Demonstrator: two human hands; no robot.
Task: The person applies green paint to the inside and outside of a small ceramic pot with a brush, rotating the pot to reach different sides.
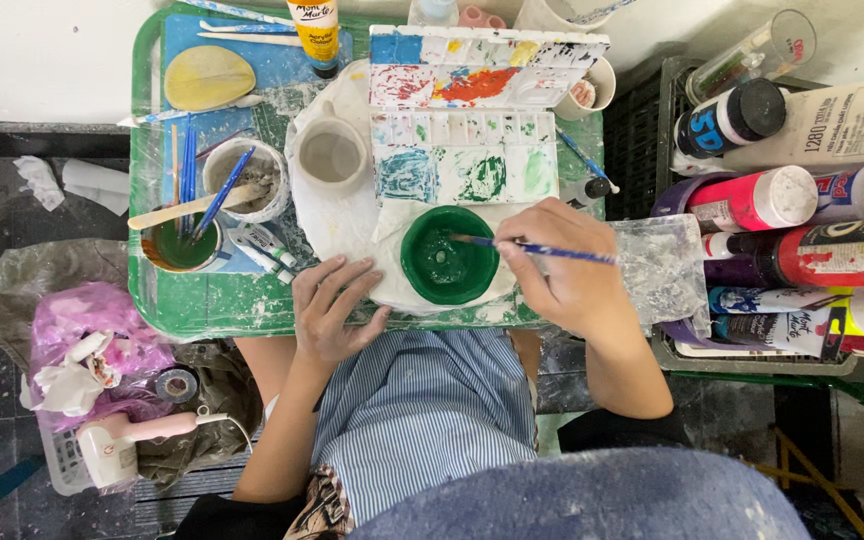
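Firmly pinched: right hand (562, 262), paintbrush (537, 247).

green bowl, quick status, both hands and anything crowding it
Right hand holding blue paintbrush, tip inside green bowl. Left hand flat on tray beside bowl. Paint palette close behind it.

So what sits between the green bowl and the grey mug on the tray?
In the head view, only the paint-smeared white plate lies between green bowl and grey mug; both stand on it, apart.

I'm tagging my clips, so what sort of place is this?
Probably a home or hobby painting corner: a paint-smeared palette, a crate of paint bottles, and a right hand brushing a green bowl.
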